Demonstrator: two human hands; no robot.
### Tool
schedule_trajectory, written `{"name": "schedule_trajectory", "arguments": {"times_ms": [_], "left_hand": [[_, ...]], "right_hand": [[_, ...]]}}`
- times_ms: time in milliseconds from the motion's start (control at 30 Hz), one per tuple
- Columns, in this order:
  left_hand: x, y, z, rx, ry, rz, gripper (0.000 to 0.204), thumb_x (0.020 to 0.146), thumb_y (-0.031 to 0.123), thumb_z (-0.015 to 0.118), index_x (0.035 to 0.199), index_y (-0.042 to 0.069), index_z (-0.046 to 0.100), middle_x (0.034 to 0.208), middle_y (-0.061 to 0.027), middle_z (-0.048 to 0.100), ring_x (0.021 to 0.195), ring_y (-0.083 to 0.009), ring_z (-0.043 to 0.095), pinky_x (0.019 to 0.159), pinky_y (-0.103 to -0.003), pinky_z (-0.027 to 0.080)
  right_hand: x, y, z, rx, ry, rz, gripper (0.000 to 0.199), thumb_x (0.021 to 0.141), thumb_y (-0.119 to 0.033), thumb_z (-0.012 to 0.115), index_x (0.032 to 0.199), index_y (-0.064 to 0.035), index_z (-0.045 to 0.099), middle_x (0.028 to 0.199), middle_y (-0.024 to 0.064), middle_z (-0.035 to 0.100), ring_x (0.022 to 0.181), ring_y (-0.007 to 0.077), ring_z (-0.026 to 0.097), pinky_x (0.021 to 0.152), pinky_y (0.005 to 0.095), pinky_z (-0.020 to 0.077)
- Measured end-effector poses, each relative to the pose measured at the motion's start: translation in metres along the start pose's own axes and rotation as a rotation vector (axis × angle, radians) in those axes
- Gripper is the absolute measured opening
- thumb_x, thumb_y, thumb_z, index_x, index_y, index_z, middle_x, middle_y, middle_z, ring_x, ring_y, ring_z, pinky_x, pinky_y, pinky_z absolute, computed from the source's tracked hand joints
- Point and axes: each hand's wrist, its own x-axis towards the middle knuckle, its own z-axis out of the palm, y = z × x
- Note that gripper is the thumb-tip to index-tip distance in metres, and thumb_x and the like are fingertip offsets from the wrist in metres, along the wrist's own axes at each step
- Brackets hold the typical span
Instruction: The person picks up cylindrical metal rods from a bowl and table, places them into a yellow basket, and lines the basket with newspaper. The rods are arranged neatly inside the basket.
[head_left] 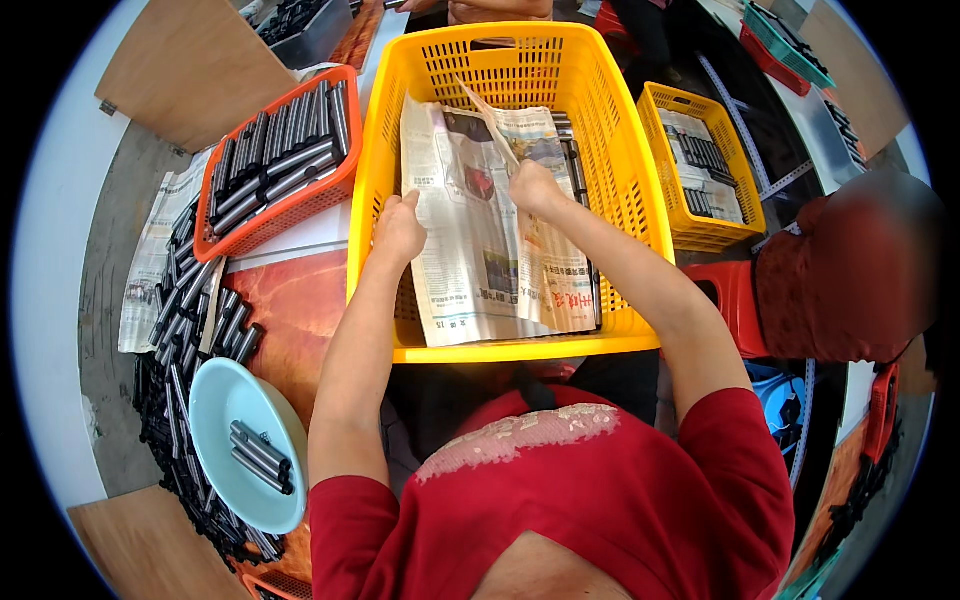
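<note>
- Well left of the large yellow basket [470, 351]: a spare paper sheet [148, 285], with a long heap of dark tubes [180, 330] beside it.
- Left of the same basket's near corner: a light-blue basin [215, 415], holding a few loose tubes [262, 458].
- Close beside the basket's left wall: an orange-red crate [300, 213], filled with dark tubes; past it, a wooden board [180, 75] and a grey bin [315, 42].
- Left hand [400, 232]: reaches over the basket's left side to the paper's left edge, fingers curled, thumb up; cannot tell about a firm pinch.
- Newspaper [465, 240]: lies inside the basket, covers most of the floor and blocks the view beneath; long axis runs from near rim toward far rim, roughly parallel to the side walls; raised fold leans up and left.
- Beyond the basket's far rim: part of another person [500, 10].
- Right hand [533, 188]: closed in a fist on the raised fold, over the basket's middle; forearm crosses the near right part, hiding some paper.
- Along the basket's right wall, inside: a row of tubes [577, 170], partly covered.
- Right of the basket: a smaller yellow basket [700, 236], with paper and tubes inside; nearer, a red chair [735, 300] and a person in dark red [830, 290].
</note>
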Motion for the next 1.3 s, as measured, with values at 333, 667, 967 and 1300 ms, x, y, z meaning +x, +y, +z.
{"name": "schedule_trajectory", "arguments": {"times_ms": [333,667,967,1300], "left_hand": [[-0.002,0.004,0.008,0.179,-0.068,0.103,0.048,0.080,0.019,0.058,0.123,0.001,0.053,0.127,-0.0225,0.048,0.114,-0.0357,0.049,0.098,-0.039,0.039],[-0.001,0.005,-0.006,0.032,-0.418,0.205,0.050,0.083,0.031,0.057,0.120,-0.003,0.054,0.116,-0.0263,0.056,0.112,-0.0366,0.052,0.097,-0.040,0.041],[-0.007,0.013,-0.018,-0.058,-0.497,0.206,0.044,0.084,0.030,0.058,0.113,-0.004,0.057,0.112,-0.0249,0.058,0.107,-0.0368,0.055,0.091,-0.041,0.043],[-0.005,0.005,-0.003,-0.104,-0.532,0.268,0.045,0.084,0.031,0.059,0.115,-0.002,0.057,0.112,-0.0237,0.059,0.106,-0.0351,0.055,0.090,-0.039,0.044]], "right_hand": [[-0.014,0.014,0.031,0.603,-0.255,-0.131,0.058,0.093,-0.042,0.038,0.109,0.0101,0.058,0.105,0.0293,0.060,0.103,0.0331,0.059,0.088,0.0378,0.0445],[0.014,0.092,0.052,-0.779,-0.384,-0.138,0.039,0.078,-0.013,0.058,0.116,-0.0022,0.057,0.125,0.0199,0.047,0.116,0.0369,0.048,0.085,0.0476,0.0483],[-0.012,0.110,0.084,-0.816,-0.561,-0.080,0.081,0.081,-0.025,0.057,0.139,0.0107,0.013,0.141,0.0409,0.006,0.121,0.0600,0.028,0.089,0.0544,0.0444],[-0.001,0.121,0.089,-0.981,-0.639,-0.280,0.089,0.075,-0.033,0.066,0.134,0.0158,0.021,0.135,0.0432,0.021,0.120,0.0504,0.039,0.090,0.0510,0.0440]]}}
